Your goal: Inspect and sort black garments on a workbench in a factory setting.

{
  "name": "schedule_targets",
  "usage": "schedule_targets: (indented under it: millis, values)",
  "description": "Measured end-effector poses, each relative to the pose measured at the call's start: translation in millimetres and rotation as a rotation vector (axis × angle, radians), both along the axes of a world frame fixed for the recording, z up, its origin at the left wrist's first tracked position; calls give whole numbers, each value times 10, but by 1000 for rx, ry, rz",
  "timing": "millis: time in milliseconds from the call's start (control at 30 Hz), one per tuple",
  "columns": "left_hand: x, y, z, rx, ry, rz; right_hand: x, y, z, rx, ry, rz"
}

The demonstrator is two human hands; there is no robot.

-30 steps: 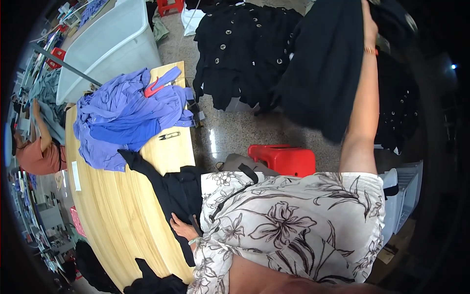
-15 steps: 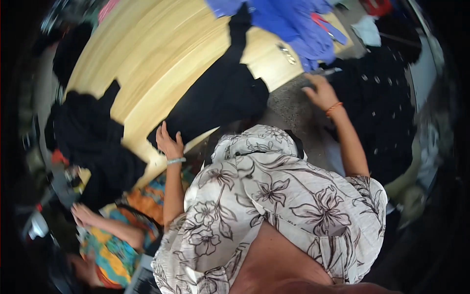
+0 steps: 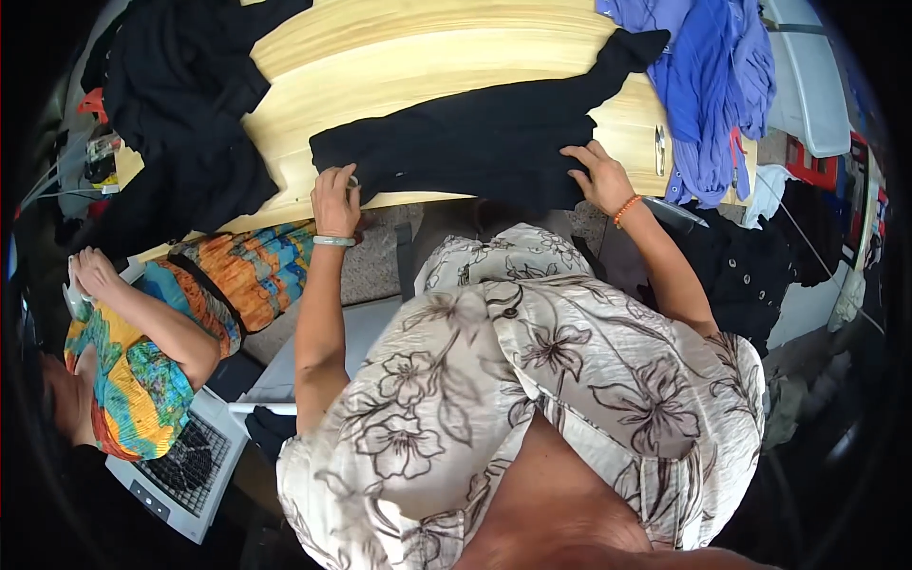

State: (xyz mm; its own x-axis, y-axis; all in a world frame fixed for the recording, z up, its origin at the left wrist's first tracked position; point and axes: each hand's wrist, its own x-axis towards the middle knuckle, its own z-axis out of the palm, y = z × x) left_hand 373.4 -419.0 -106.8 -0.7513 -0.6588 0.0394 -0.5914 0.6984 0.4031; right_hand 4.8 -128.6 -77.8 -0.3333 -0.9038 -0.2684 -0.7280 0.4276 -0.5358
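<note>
A black cut piece of fabric (image 3: 465, 138) lies spread on the wooden table, narrowing to a strip at the far right. My left hand (image 3: 335, 204) rests its fingertips on the near left corner of the fabric, fingers out and thumb apart. A small round dark thing shows by that thumb; I cannot make out what it is. At the fabric's right edge, my right hand (image 3: 606, 182) touches it with thumb and forefinger apart. Small thread snips (image 3: 659, 150) lie on the table just beyond my right hand.
Blue-purple garments (image 3: 708, 85) hang over the table's right end. More black fabric (image 3: 180, 114) is heaped at the left. A co-worker in a colourful patterned top (image 3: 142, 380) sits at the left, hands by that heap. A dark garment with eyelets (image 3: 736, 271) lies at the right.
My view has turned, bringing the table straight ahead. My right hand, formerly away from the black fabric, now touches its right edge. My left hand stays at its left end.
</note>
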Motion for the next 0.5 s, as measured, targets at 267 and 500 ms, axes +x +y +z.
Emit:
schedule_targets:
  millis: [267, 500]
  values:
    - [-627, -461, 111, 282, 229, 248, -617, -438, 139, -287, 189, -227]
    - [-928, -949, 46, 258, 422, 258, -1109, -581, 177, -221, 250, -122]
